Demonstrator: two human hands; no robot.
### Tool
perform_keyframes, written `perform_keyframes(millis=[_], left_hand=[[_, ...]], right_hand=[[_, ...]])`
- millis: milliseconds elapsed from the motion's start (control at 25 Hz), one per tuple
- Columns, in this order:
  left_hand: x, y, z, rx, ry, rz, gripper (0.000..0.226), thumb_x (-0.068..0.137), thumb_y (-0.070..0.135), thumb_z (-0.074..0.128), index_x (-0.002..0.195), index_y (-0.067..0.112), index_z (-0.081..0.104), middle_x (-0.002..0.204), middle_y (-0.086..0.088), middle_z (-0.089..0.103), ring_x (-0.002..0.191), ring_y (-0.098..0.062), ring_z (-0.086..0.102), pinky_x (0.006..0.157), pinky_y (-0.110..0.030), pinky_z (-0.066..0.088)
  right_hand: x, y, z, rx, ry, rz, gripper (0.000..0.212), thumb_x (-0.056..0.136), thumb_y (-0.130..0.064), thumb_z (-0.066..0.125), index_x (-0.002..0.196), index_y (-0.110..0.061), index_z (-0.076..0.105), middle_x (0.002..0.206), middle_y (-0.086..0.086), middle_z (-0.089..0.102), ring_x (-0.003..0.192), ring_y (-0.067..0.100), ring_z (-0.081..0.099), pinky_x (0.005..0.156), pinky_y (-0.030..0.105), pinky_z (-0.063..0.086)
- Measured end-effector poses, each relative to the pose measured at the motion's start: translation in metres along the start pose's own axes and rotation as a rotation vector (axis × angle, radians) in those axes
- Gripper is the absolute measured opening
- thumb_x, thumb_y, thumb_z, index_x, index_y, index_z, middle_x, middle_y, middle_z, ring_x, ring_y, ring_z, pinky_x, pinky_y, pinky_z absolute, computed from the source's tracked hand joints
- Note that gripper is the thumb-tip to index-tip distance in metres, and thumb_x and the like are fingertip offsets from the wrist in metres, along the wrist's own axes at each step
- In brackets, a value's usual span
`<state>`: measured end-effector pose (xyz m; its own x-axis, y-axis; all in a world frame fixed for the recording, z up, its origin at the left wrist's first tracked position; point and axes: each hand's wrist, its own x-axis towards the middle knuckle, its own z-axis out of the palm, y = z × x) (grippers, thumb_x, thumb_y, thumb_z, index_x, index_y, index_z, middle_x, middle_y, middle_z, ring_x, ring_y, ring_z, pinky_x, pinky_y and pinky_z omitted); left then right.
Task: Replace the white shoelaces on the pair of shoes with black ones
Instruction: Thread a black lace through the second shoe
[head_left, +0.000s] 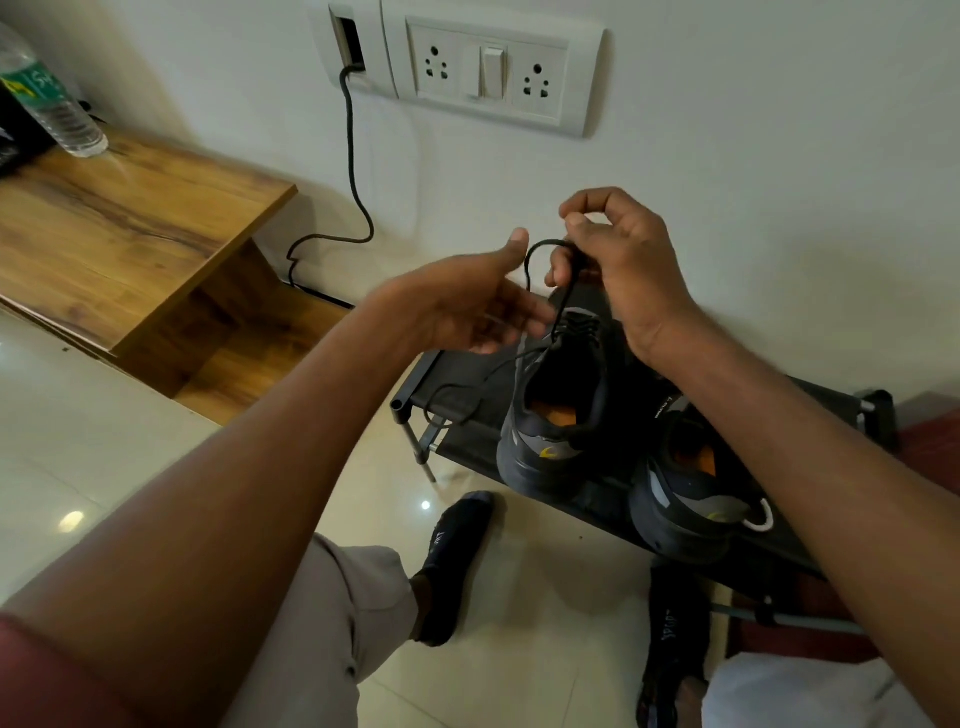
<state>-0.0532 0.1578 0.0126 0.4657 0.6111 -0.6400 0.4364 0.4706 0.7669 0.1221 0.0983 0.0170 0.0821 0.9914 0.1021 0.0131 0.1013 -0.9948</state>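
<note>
Black lace (540, 254) threaded in L shoe (558, 410) on the black rack (457, 374) — R hand (618, 270) pinches its loop, L hand (467, 301) open w/ fingers relaxed, holding nothing. 2nd shoe (691, 499) beside it.

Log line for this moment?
left hand: open, beside lace | right hand: pinching black lace loop | left shoe: black-laced | rack

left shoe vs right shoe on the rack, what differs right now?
The left shoe shows black lace across its eyelets, and the right hand pinches a black shoelace rising from it; the right shoe is largely hidden by the forearm, so its lacing cannot be told. A white lace lies by the right shoe's heel, none by the left shoe. Both are dark with orange insoles, on the black rack.
</note>
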Motion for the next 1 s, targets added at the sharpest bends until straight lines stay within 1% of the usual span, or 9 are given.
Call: perform_keyframes(millis=[80, 200, 320, 400, 480, 600, 760, 880, 1000], left_hand=[[0.0, 0.013, 0.01, -0.224, 0.023, 0.126, 0.068, 0.104, 0.069, 0.037, 0.102, 0.01, 0.072, 0.099, -0.006, 0.074, 0.079, -0.017, 0.065, 0.07, -0.03, 0.05], [-0.004, 0.028, 0.012, -0.685, -0.016, 0.292, 0.023, 0.103, 0.039, 0.059, 0.107, 0.017, 0.062, 0.108, -0.004, 0.075, 0.093, -0.019, 0.072, 0.074, -0.029, 0.05], [-0.007, 0.033, 0.011, -0.949, -0.126, 0.391, 0.019, 0.099, 0.028, 0.064, 0.11, 0.016, 0.055, 0.101, -0.001, 0.073, 0.078, -0.015, 0.07, 0.06, -0.022, 0.041], [-0.007, 0.034, 0.013, -0.769, -0.045, 0.449, 0.011, 0.107, 0.026, 0.054, 0.101, 0.017, 0.056, 0.079, 0.005, 0.062, 0.059, -0.009, 0.053, 0.053, -0.02, 0.032], [-0.008, 0.033, 0.019, -0.36, 0.077, 0.494, 0.017, 0.11, 0.026, 0.05, 0.103, 0.015, 0.062, 0.07, 0.003, 0.055, 0.055, -0.011, 0.042, 0.053, -0.022, 0.03], [-0.008, 0.028, 0.034, 0.134, 0.118, 0.531, 0.022, 0.106, 0.024, 0.059, 0.108, 0.003, 0.067, 0.071, -0.007, 0.066, 0.053, -0.018, 0.048, 0.051, -0.027, 0.033], [-0.005, 0.023, 0.037, 0.166, 0.271, 0.47, 0.017, 0.102, 0.021, 0.065, 0.107, 0.005, 0.066, 0.083, -0.008, 0.078, 0.057, -0.019, 0.061, 0.049, -0.025, 0.034], [-0.004, 0.019, 0.027, 0.217, 0.296, 0.459, 0.015, 0.1, 0.014, 0.067, 0.11, 0.003, 0.069, 0.09, -0.008, 0.08, 0.06, -0.016, 0.066, 0.05, -0.025, 0.039], [-0.003, 0.014, 0.028, 0.311, 0.25, 0.467, 0.014, 0.099, 0.013, 0.07, 0.108, 0.003, 0.072, 0.091, -0.012, 0.079, 0.064, -0.015, 0.068, 0.051, -0.022, 0.043]], right_hand=[[-0.007, -0.005, -0.005, -0.105, -0.062, -0.098, 0.012, 0.106, -0.011, 0.055, 0.116, -0.005, 0.056, 0.064, 0.014, 0.063, 0.061, 0.031, 0.059, 0.068, 0.046, 0.057], [-0.018, -0.003, -0.017, -0.223, -0.134, -0.074, 0.013, 0.104, -0.01, 0.06, 0.114, -0.006, 0.053, 0.059, 0.012, 0.062, 0.055, 0.029, 0.061, 0.068, 0.045, 0.057], [-0.028, 0.005, -0.037, -0.366, -0.2, 0.053, 0.013, 0.103, -0.014, 0.064, 0.111, -0.011, 0.054, 0.065, 0.011, 0.071, 0.064, 0.03, 0.071, 0.073, 0.038, 0.057], [-0.03, 0.014, -0.048, -0.483, -0.179, 0.092, 0.008, 0.102, -0.016, 0.065, 0.107, -0.013, 0.06, 0.08, 0.005, 0.078, 0.077, 0.021, 0.074, 0.077, 0.038, 0.055], [-0.027, 0.017, -0.054, -0.508, -0.063, 0.06, 0.016, 0.101, -0.013, 0.064, 0.115, -0.02, 0.064, 0.098, -0.002, 0.079, 0.088, 0.013, 0.073, 0.079, 0.036, 0.054], [-0.019, 0.007, -0.054, -0.241, -0.015, 0.067, 0.036, 0.1, -0.004, 0.062, 0.129, -0.025, 0.067, 0.109, 0.0, 0.078, 0.094, 0.018, 0.076, 0.068, 0.032, 0.052], [-0.016, 0.005, -0.047, -0.169, 0.003, 0.124, 0.016, 0.101, -0.009, 0.064, 0.112, -0.011, 0.076, 0.095, 0.013, 0.079, 0.079, 0.02, 0.075, 0.067, 0.034, 0.053], [-0.018, 0.005, -0.047, -0.036, 0.002, 0.22, 0.021, 0.104, -0.021, 0.064, 0.111, -0.005, 0.076, 0.096, 0.015, 0.079, 0.079, 0.023, 0.074, 0.069, 0.033, 0.057], [-0.018, 0.009, -0.044, -0.126, 0.009, 0.149, 0.013, 0.099, -0.007, 0.068, 0.11, -0.004, 0.075, 0.086, 0.01, 0.079, 0.073, 0.019, 0.073, 0.062, 0.028, 0.055]])
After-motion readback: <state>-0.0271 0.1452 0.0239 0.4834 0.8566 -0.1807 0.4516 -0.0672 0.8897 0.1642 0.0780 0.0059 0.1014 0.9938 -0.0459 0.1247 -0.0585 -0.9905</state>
